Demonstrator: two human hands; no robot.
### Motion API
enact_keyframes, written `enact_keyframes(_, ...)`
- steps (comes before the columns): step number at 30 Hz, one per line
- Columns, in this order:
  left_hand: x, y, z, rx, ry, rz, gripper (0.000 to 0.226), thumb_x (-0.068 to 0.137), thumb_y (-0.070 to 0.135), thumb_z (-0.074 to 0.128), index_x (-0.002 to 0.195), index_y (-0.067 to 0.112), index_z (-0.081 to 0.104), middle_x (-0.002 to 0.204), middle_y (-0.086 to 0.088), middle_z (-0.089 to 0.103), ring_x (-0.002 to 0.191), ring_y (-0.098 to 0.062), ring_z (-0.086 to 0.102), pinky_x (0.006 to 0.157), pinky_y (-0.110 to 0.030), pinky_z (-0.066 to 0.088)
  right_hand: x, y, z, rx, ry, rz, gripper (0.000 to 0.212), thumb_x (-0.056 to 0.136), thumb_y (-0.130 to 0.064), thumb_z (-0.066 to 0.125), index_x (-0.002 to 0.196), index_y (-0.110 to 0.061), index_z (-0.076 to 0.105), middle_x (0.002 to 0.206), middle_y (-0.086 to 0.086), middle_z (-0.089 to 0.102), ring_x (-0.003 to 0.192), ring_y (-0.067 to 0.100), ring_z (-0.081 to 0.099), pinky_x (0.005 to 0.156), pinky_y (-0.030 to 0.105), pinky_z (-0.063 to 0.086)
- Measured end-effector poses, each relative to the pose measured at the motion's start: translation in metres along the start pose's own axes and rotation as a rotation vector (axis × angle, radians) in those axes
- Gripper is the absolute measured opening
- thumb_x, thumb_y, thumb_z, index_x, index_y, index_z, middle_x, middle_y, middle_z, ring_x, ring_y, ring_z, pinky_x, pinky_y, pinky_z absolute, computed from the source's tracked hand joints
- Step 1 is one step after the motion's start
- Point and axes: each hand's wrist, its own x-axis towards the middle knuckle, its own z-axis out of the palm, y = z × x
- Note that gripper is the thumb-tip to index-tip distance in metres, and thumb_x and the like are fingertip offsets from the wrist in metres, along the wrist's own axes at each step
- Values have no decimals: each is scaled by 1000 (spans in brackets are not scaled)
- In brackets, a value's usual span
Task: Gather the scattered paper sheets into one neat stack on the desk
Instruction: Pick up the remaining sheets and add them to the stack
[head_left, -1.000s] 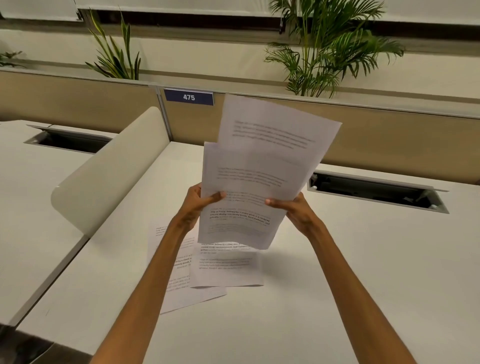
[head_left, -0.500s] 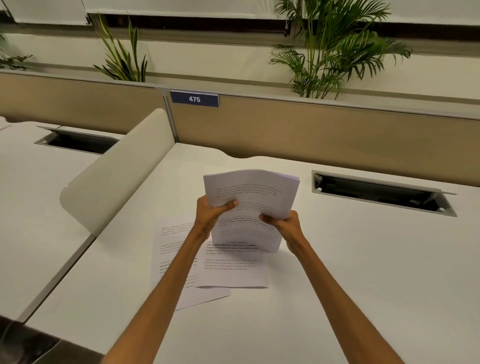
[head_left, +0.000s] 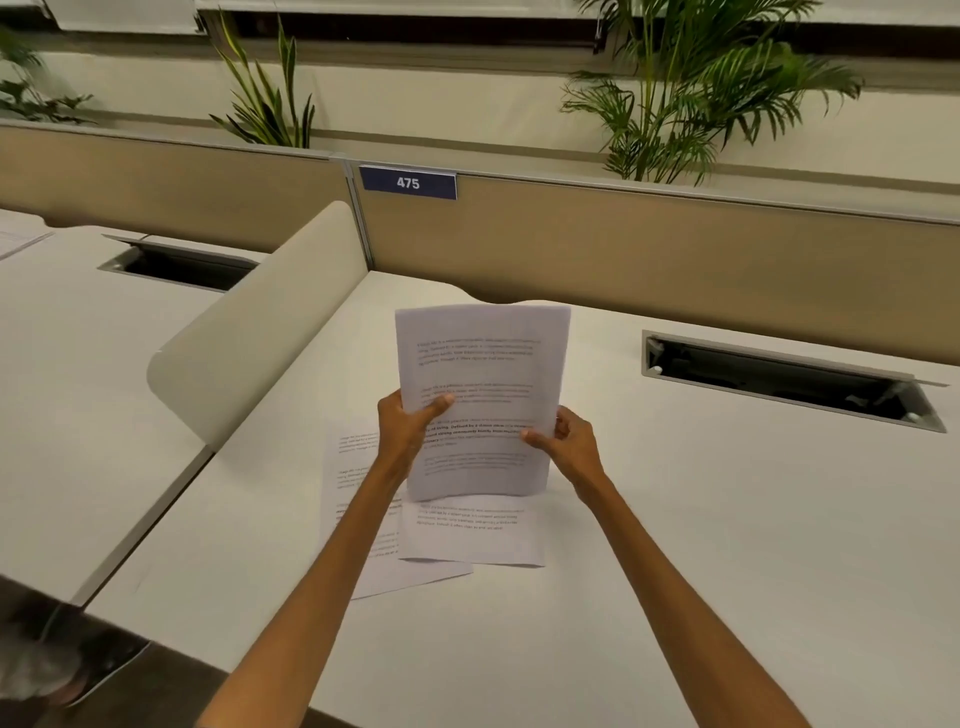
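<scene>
I hold a squared-up bundle of printed paper sheets (head_left: 483, 384) upright over the white desk (head_left: 675, 571), its bottom edge down near the desk. My left hand (head_left: 405, 426) grips the bundle's left edge, thumb on the front. My right hand (head_left: 566, 441) grips its right edge. Two more printed sheets lie flat on the desk beneath: one (head_left: 470, 535) just under the bundle, and another (head_left: 358, 499) skewed to the left, partly covered by my left forearm and the first sheet.
A rounded beige divider (head_left: 249, 338) separates this desk from the one on the left. A tan partition with a blue "475" label (head_left: 408, 183) runs along the back. An open cable slot (head_left: 779, 384) lies at the right rear. Plants stand behind.
The fanned, uneven sheets held high have been brought down toward the desk and aligned into one even bundle. Both hands keep their grip on its sides.
</scene>
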Motion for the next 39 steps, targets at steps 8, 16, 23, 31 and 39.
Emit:
enact_keyframes(8,2,2,-86,-88,199,-97,23,78,7,83,98,13,73,88,0,80,77,-22,78,58,-33,62,-23,30,61,-815,66,301,118,61,-79,69,147,-12,25,147,15,37,138,34,31,105,56,30)
enact_keyframes(16,-9,-9,-107,-183,249,-153,29,79,2,79,106,9,70,105,-9,76,81,-21,78,63,-36,64,-47,49,112,-886,-98,255,144,53,-81,71,156,-21,-12,162,23,-16,150,37,-15,112,68,-4)
enact_keyframes(23,-12,-16,-89,-186,202,-180,35,80,2,79,113,5,67,103,-9,76,79,-22,78,61,-36,64,-49,52,91,-829,6,185,136,56,-75,75,156,-22,-1,164,15,0,152,32,-1,116,65,7)
enact_keyframes(31,-11,-20,-71,-183,124,-196,28,80,1,78,105,10,70,89,-1,81,74,-22,78,55,-32,61,-34,44,12,-829,177,317,136,54,-52,89,154,-25,1,153,13,31,141,32,27,109,60,25)
enact_keyframes(39,-10,-30,-57,-188,78,-238,36,78,4,81,112,8,70,100,-7,79,83,-27,78,61,-38,63,-33,34,-18,-794,236,376,113,74,-17,79,154,-17,-1,136,18,49,119,37,56,97,48,49)
